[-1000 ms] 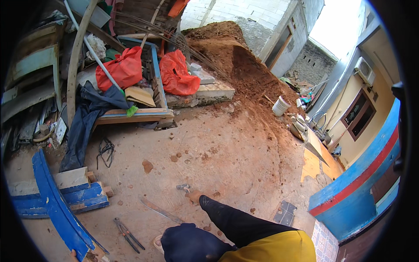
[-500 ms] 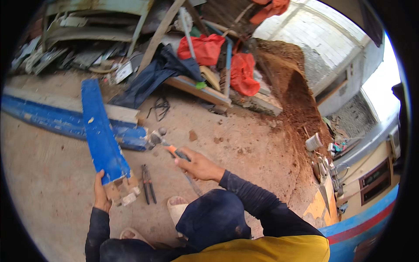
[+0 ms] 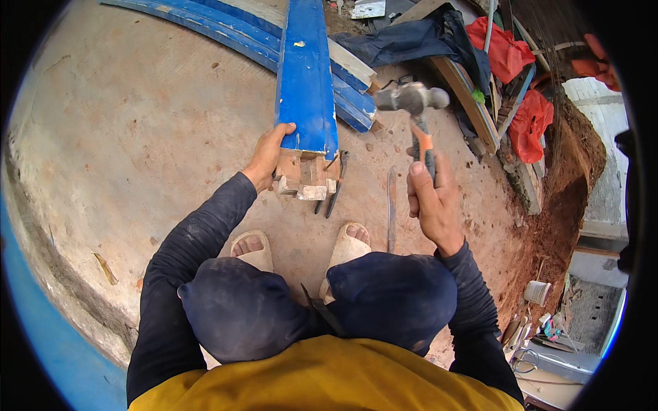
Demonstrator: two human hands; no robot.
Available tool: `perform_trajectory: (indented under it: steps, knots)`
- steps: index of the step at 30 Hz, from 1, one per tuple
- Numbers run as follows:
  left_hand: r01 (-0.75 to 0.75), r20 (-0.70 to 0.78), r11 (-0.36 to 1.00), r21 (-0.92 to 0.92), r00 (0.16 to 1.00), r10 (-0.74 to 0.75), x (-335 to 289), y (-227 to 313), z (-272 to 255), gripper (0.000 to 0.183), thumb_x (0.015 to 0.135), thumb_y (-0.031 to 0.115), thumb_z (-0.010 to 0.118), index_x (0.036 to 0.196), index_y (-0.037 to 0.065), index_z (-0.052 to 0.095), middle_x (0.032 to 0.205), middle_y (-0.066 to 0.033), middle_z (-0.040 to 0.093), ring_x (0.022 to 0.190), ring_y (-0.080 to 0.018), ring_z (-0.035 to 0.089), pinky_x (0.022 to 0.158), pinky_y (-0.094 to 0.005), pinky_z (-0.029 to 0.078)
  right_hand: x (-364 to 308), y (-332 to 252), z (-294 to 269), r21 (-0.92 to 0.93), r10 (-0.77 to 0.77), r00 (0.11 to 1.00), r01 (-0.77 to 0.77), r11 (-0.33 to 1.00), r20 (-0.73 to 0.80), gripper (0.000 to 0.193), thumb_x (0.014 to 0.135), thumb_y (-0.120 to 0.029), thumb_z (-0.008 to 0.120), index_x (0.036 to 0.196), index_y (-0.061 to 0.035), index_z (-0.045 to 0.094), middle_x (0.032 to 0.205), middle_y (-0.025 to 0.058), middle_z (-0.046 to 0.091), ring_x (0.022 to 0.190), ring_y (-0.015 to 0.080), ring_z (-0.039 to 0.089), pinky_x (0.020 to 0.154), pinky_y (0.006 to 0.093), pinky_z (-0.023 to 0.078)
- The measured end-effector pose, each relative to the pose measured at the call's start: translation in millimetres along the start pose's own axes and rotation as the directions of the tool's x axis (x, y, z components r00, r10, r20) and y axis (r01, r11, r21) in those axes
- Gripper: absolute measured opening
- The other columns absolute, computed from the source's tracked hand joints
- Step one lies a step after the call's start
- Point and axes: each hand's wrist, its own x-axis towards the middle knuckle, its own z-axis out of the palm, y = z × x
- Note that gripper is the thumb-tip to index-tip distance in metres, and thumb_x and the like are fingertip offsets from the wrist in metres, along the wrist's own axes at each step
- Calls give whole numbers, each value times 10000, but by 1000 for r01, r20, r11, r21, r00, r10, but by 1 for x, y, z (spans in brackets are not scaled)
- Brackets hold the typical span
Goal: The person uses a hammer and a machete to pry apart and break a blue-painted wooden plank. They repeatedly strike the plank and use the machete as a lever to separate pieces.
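Observation:
My left hand [image 3: 269, 155] grips the near end of a blue-painted wooden beam [image 3: 306, 82], thumb on top of its left edge. Bare, notched wood shows at that end, with a nail-like piece sticking out on its right. In my right hand [image 3: 436, 203] is a ball-peen hammer [image 3: 413, 101] with an orange and black handle, its head raised to the right of the beam. Partly hidden under the beam end lie pliers or cutters [image 3: 337, 186] with dark handles. A long flat metal bar [image 3: 391, 209] rests on the ground below the hammer.
More blue beams [image 3: 354, 103] lie behind on the concrete ground. Dark cloth [image 3: 418, 41], red plastic bags [image 3: 531, 125] and timber [image 3: 468, 103] are heaped at the far right beside reddish soil [image 3: 572, 157]. My sandalled feet [image 3: 253, 250] are close below the beam end.
My view has swung left, so the scene sits further right. The hammer has been raised, its head now up and nearer the view. My left hand still holds the beam.

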Motion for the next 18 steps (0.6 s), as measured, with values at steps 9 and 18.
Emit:
perform_trajectory:
  steps: [9,18]
  knots:
    - [48,-1,999,-7,999,-48,2,6,-2,608,972,448,611,1363,-7,511,1197,-172,665,1015,-264,707,792,-416,616,10,1,6,-250,-186,968,226,942,171,394,1087,-410,538,1157,-23,528,734,70,563,598,177,587,579,378,488]
    - [44,-60,999,16,997,-43,-4,8,1,608,971,452,624,1361,-1,509,1166,-169,678,953,-259,726,761,-396,623,23,25,7,-436,-98,938,245,866,333,485,1076,-497,520,1178,-23,540,871,212,677,769,356,697,697,482,525]
